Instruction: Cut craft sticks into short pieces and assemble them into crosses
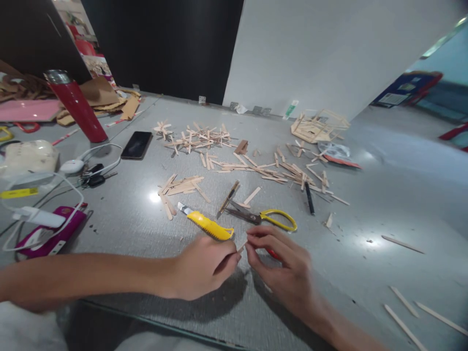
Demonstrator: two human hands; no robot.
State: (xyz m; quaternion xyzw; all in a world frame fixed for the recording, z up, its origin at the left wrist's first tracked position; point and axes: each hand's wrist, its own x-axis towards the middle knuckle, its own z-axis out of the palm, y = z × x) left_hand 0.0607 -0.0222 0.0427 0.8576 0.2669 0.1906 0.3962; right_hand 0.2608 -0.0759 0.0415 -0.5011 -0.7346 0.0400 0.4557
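My left hand (208, 265) is closed in a pinch on a small wooden stick (242, 247), most of it hidden by the fingers. The fingertips of my right hand (283, 261) close on the stick's other end. Under my right hand a bit of something red (273, 254) shows. Just beyond my left hand lies a yellow utility knife (208, 225) with its blade out. Scissors with yellow handles (280, 219) rest beyond my right hand, blades apart. A thin brown-and-black tool (228, 199) touches the scissor blades.
Loose wooden sticks (183, 186) and star-shaped stick pieces (199, 138) spread across the table. At the back right stands a stick frame (320, 127). A black pen (309, 199) lies right of centre. Leftward are a phone (137, 145), a red bottle (76, 107), keys and a purple power strip (69, 229).
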